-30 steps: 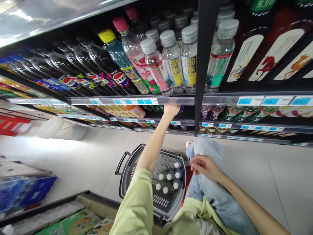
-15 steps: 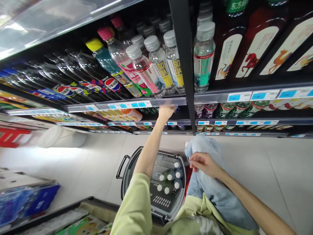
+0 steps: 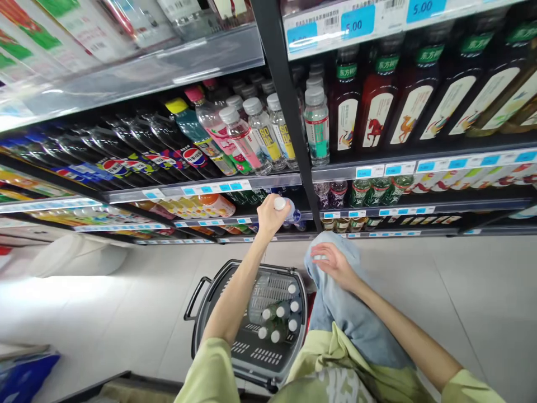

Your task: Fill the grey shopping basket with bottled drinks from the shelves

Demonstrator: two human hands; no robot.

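Observation:
My left hand is raised in front of the lower drink shelf and is closed around a small clear bottle with a white cap, its cap pointing toward me. My right hand rests on my raised knee in light blue jeans, fingers loosely spread and holding nothing. Below my left arm a grey shopping basket sits on the floor with several white-capped bottles standing in it.
Black shelves hold rows of drinks: cola bottles at left, soda water bottles in the middle, dark bottles with horse labels at right. A black shelf post divides them. Pale floor tiles lie below.
My left hand has pulled back from under the shelf edge and now holds a small white-capped bottle. The view has tilted up, showing a higher shelf. My right hand stays on my knee.

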